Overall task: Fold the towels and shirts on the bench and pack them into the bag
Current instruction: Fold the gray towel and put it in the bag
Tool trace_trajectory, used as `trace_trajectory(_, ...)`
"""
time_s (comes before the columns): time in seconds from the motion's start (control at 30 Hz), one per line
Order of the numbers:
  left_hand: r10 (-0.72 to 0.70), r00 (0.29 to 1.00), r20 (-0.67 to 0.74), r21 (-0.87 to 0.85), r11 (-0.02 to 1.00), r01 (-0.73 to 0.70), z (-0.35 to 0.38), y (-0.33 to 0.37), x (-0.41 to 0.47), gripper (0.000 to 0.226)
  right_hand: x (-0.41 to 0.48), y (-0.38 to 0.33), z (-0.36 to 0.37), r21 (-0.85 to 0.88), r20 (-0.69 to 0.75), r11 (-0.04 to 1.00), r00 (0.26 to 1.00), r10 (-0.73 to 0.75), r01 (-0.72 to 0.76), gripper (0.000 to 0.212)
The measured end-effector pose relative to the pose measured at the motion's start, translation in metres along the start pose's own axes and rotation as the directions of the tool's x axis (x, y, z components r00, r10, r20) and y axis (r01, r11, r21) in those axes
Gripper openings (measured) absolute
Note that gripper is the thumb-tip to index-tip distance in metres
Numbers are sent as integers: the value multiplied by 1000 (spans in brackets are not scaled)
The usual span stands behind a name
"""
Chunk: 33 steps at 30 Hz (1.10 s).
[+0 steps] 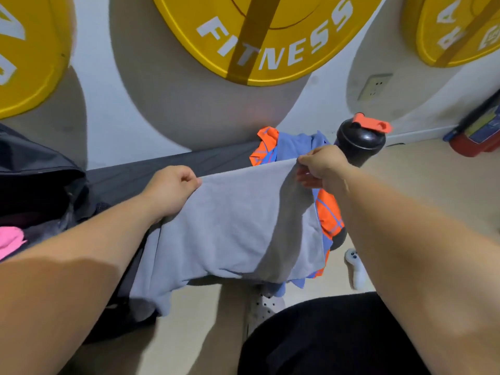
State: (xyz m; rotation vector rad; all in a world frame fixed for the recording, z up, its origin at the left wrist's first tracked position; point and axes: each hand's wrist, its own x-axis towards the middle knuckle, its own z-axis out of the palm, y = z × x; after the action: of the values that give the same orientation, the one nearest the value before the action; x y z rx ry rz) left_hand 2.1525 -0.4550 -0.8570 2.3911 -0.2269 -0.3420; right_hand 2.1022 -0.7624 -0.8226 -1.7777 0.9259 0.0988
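Two hands: left hand (173, 189) and right hand (322, 166) are raised at mid-frame, one on each top corner of the grey towel (232, 226)
Fingers of left hand: curled into a fist round the upper left corner, left of centre
Fingers of right hand: thumb and bent fingers pinch the upper right corner, right of centre
Lie of grey towel: centre of the frame, stretched between the hands, hanging over the near edge of the bench (151, 171), its lower left corner drooping lowest
Orange and blue shirt (328, 212): crumpled on the bench behind the towel, showing above its top edge and beside its right edge
Bag (35, 169): black and open, at the left edge, with pink cloth (10, 242) inside
Shaker bottle (359, 143): black with an orange lid, just behind the right hand
Wall: yellow weight plate (270, 36) reading FITNESS at top centre, socket (374, 86) at upper right
Floor: beige, with a white perforated shoe (265, 307) below the towel
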Motion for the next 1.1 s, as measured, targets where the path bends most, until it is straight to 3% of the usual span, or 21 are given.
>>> trace_trajectory(0.13,35,999,4,101,994,-35,15,-8,49,24,52,-6,8,-27,68,996,994,82,-80,26)
trace_trajectory(0.27,85,996,6,207,975,-85,34,-11,96,27,95,-15,13,-67,18,991,993,117,-116,29)
trace_trajectory(0.37,117,993,-4,318,942,-109,41,-9,125,27,117,-21,16,-115,-69,992,996,47,-55,9)
trace_trajectory(0.47,144,989,-19,436,892,-121,44,-8,145,27,129,-24,26,-144,-133,989,991,15,-35,20)
trace_trajectory(0.6,261,961,-94,550,818,-168,44,-5,165,24,132,-34,36,-451,-316,889,916,-245,82,14)
trace_trajectory(0.67,287,956,-66,514,831,-213,45,-3,172,22,128,-32,39,-500,-278,847,893,-355,181,25)
trace_trajectory(0.73,257,965,49,428,868,-253,48,-3,172,29,121,-18,48,-549,-131,802,922,-363,238,44)
trace_trajectory(0.83,218,967,134,353,901,-252,56,-9,159,47,112,18,59,-716,28,645,933,-359,269,63)
trace_trajectory(0.93,174,983,67,416,890,-186,60,-18,132,46,93,42,69,-872,160,336,856,-492,356,69)
trace_trajectory(1.0,141,990,-11,440,890,-121,59,-24,112,46,76,55,76,-860,321,182,783,-532,476,74)
trace_trajectory(1.1,107,991,-86,428,902,-60,56,-40,78,51,67,73,83,-822,484,37,730,-482,569,83)
